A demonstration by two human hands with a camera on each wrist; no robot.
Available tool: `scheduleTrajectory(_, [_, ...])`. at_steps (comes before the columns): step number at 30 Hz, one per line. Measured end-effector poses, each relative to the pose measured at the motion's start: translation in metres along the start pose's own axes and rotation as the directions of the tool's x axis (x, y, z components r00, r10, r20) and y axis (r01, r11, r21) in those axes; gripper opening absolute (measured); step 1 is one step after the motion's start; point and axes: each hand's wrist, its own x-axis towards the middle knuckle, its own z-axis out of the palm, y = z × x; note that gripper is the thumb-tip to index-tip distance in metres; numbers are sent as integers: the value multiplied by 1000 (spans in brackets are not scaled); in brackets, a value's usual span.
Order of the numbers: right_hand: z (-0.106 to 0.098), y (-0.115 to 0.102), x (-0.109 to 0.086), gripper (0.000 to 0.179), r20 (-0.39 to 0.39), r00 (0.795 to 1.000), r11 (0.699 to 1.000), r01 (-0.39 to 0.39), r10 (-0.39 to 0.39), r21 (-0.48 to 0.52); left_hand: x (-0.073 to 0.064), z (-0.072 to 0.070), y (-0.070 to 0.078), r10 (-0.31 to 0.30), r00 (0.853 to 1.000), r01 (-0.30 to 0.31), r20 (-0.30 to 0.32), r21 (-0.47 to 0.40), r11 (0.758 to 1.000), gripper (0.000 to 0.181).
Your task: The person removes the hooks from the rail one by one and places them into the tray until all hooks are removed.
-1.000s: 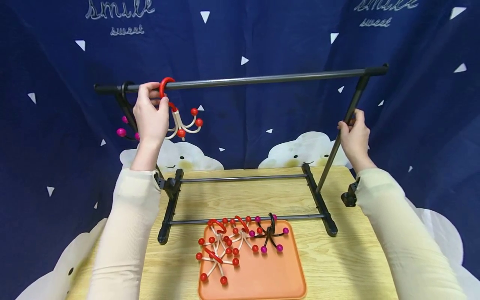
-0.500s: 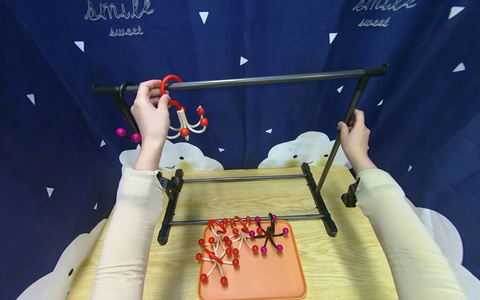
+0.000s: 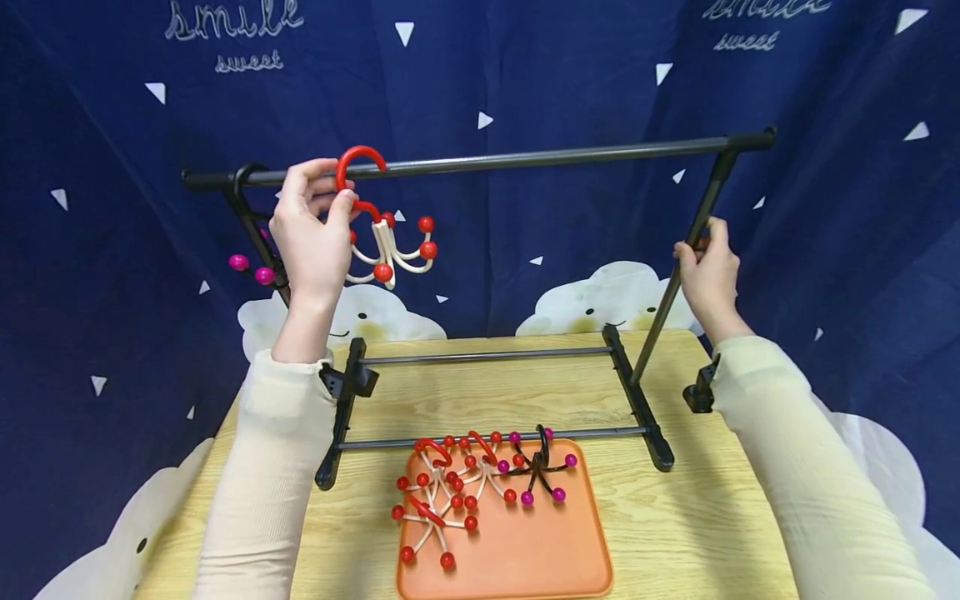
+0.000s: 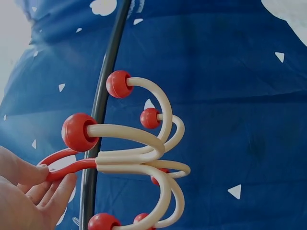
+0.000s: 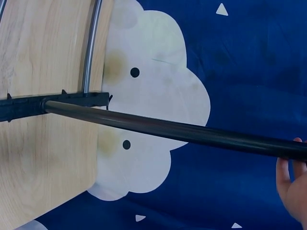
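Observation:
My left hand (image 3: 311, 237) pinches the red hook of a multi-arm hanger (image 3: 386, 242) up at the left part of the rack's top bar (image 3: 525, 159). The hook curves over the bar in the head view. Cream arms tipped with red balls (image 4: 79, 132) spread below the hook. To the left, a black hanger (image 3: 243, 179) with magenta balls hangs on the same bar, partly hidden behind my hand and the rack's post. On the right side, my right hand (image 3: 708, 271) grips the slanting black post (image 5: 158, 128) of the rack; only some fingers show in the right wrist view.
An orange tray (image 3: 543, 558) on the wooden table (image 3: 675, 508) holds several red-and-cream hangers (image 3: 435, 508) and one black hanger (image 3: 538, 467) with magenta balls. The rack's base (image 3: 487, 357) stands behind and beside it. A blue curtain (image 3: 570, 83) hangs at the back.
My left hand has slid rightward along the bar with the red hanger, whose balls have swung right. The right hand has stayed on the post.

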Motion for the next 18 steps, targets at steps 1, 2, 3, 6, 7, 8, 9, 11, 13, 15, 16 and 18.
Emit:
scheduleTrajectory(1, [0,0,0,38,0,1000,1000,0,0,0,-1,1,0,3,1000,-3,4,-4,1000,27])
scheduleTrajectory(2, [0,0,0,38,0,1000,1000,-1,1,-1,-3,1,0,6,1000,-6,10,-3,1000,27])
scheduleTrajectory(3, [0,0,0,38,0,1000,1000,0,0,-1,-4,1,0,10,1000,-10,15,-2,1000,27])
scheduleTrajectory(6, [0,1,0,38,-6,1000,1000,6,-6,-3,-8,2,0,5,999,-4,32,-19,1000,28])
scheduleTrajectory(7, [0,1,1,38,-6,1000,1000,7,-7,0,-10,3,0,6,999,-5,36,-27,1000,28])
scheduleTrajectory(8, [0,2,1,38,-6,1000,1000,6,-6,2,-12,3,0,7,999,-6,41,-35,999,28])
scheduleTrajectory(9, [0,2,1,38,-9,1000,1000,8,-8,6,-14,3,0,9,999,-8,47,-40,999,29])
scheduleTrajectory(11, [0,2,2,38,-17,1000,1000,7,-7,11,-19,3,0,12,998,-9,60,-44,999,29])
scheduleTrajectory(13, [1,3,2,37,-25,1000,1000,1,-1,14,-24,4,0,22,997,-18,75,-45,999,29])
scheduleTrajectory(15, [1,3,3,38,-26,1000,1000,-1,2,15,-30,4,-1,27,996,-24,85,-40,999,29])
scheduleTrajectory(16, [0,3,3,38,-23,1000,1000,-3,4,15,-33,4,-2,29,996,-26,88,-44,999,29])
scheduleTrajectory(18, [0,2,3,38,-18,1000,1000,-5,5,17,-39,5,-3,37,995,-33,94,-51,998,29])
